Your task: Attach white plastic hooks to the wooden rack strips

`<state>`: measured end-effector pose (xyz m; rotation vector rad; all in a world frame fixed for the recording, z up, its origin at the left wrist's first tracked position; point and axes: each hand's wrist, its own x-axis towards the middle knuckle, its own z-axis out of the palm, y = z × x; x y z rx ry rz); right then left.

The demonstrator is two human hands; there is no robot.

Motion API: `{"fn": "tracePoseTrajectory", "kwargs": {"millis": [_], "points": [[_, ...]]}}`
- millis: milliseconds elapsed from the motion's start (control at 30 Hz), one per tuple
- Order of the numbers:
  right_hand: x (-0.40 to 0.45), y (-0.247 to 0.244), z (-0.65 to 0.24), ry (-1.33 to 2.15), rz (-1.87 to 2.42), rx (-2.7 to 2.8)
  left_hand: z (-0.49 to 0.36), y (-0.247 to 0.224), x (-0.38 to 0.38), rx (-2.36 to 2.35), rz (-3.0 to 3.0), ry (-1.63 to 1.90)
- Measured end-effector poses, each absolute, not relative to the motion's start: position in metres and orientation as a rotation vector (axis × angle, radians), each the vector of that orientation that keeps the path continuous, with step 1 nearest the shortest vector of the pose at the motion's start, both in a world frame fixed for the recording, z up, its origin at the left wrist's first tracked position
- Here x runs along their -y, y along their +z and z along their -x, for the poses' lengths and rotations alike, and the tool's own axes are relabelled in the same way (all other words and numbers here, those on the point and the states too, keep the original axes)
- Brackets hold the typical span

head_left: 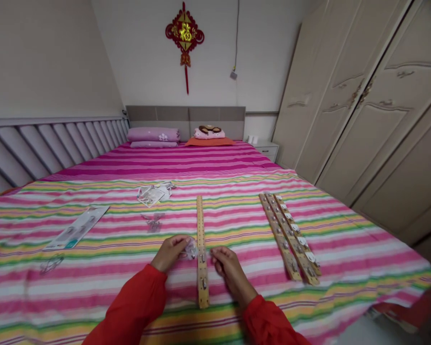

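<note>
A narrow wooden strip (200,225) with rows of small holes lies lengthwise on the striped cloth in front of me. Two small metal fittings (204,283) sit on its near part. My left hand (172,251), just left of the strip, is closed on a small clear plastic bag (190,249) with something shiny in it. On the other side, my right hand (227,266) has its fingers pinched together close to the strip's edge. Whatever may be between those fingertips is too small to make out.
Several wooden strips with metal fittings (285,232) lie to the right, one bearing white round pieces. Farther left are small clear bags (153,222), a pile of cards and packets (154,193), a long package (78,227) and a thin wire-like item (52,262). A bed rail (57,143) borders the left.
</note>
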<state>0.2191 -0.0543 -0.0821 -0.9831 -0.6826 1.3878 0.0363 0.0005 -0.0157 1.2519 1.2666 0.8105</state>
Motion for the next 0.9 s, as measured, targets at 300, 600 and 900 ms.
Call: {"fn": "tracePoseTrajectory", "kwargs": {"millis": [300,600,900], "points": [[0.044,-0.065,-0.21,1.386,0.885,0.734,-0.074,-0.01,-0.006,-1.183,-1.346,0.834],[0.014,-0.077,-0.213,1.301,1.007,0.664,-0.073,-0.04,-0.028,-1.205,-1.025,0.94],[-0.001,-0.089,-0.206,1.273,1.107,0.692,-0.078,-0.056,-0.04,-1.263,-0.999,0.995]]}}
